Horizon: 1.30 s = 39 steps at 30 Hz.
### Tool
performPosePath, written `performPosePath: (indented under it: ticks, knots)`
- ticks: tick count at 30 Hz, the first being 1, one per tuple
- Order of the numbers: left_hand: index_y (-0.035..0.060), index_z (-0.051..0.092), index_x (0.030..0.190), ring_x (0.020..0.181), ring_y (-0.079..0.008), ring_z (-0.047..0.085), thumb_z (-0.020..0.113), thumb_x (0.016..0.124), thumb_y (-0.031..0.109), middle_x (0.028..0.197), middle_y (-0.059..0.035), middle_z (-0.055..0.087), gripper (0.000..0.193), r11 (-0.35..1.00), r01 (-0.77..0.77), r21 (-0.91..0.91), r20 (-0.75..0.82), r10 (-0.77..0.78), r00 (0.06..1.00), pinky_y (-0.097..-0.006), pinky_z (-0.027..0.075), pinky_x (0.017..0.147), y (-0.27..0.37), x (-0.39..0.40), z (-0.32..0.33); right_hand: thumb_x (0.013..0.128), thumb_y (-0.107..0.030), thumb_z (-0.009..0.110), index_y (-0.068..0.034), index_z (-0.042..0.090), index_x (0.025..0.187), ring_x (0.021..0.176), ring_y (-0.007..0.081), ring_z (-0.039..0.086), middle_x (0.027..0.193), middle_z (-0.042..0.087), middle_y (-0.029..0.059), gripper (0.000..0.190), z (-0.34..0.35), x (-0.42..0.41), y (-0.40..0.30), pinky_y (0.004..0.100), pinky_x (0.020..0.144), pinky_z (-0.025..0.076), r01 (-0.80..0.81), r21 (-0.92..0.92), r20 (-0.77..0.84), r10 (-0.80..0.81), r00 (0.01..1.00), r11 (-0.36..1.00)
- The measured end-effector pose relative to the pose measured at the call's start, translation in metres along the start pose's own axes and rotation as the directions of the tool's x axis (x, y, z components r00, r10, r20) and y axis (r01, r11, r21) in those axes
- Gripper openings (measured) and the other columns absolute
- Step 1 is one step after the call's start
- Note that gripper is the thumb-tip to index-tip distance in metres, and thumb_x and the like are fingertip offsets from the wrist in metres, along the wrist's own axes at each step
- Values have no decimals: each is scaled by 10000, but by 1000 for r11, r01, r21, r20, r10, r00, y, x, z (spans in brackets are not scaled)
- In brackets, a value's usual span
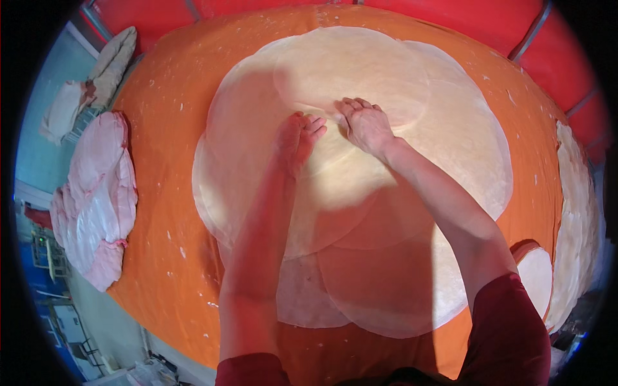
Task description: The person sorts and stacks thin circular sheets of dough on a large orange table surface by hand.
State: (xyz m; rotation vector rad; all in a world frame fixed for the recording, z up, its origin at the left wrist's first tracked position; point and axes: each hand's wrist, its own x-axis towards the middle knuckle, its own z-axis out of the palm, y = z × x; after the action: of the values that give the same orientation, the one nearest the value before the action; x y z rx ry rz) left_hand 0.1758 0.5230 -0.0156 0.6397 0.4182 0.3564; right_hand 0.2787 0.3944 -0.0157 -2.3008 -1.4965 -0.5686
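Several large, thin, round dough sheets (463, 125) overlap on an orange cloth (164, 202) spread over a table. Above the middle of the pile, my left hand (300, 140) has its fingers curled near the lower edge of the top sheet (352, 67). Just to its right, my right hand (364, 123) rests with bent fingertips at that same edge. Whether either hand pinches the dough is hidden by the fingers. Shadows of my arms and head fall across the lower sheets.
Pink and white cloth with clear plastic (104, 207) lies at the left edge. A long stack of pale flat sheets (572, 231) lines the right edge, beside a round white-topped piece (535, 277). Red panels (458, 19) stand behind, and folded cloth (113, 62) is at upper left.
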Motion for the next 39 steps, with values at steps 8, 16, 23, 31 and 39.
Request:
performPosePath:
  ticks: [8,16,23,31,39]
  knots:
    - [38,467,835,822,-227,500,543,626,32,889,-103,511,222,736,-240,633,-22,327,945,-311,402,781,33,-12,-36,682,-73,480,-68,500,1076,699,290,574,917,571,164,395,-42,58,47,357,608,463,40,-112,45,-35,998,993]
    - [-28,485,777,671,-246,498,522,649,1,755,-129,490,136,812,2,584,-467,334,819,-397,461,582,96,-79,-100,679,-86,508,-59,515,955,640,292,565,733,574,134,277,-100,89,-41,384,533,448,288,-75,-141,-296,945,955]
    - [-49,490,897,747,-260,568,524,732,76,856,-182,550,210,984,101,148,-485,-17,874,-342,494,701,80,-81,-85,739,-130,473,-74,488,1040,607,332,563,666,567,146,307,-30,51,-69,396,575,459,110,125,225,-136,965,986]
    - [-39,431,1023,863,-310,533,476,753,64,958,-194,503,293,959,92,268,-345,7,939,-412,473,762,82,-94,-85,696,-153,480,-33,586,652,654,299,576,722,586,169,165,-48,51,-92,406,581,449,290,-21,553,-230,800,957]
    - [-46,436,1010,837,-294,538,426,771,57,952,-173,510,260,996,-54,66,-217,67,974,-397,469,751,73,-82,-89,708,-114,463,-36,464,895,790,261,549,904,541,120,203,-23,21,-125,411,602,443,163,-3,217,-158,963,987]
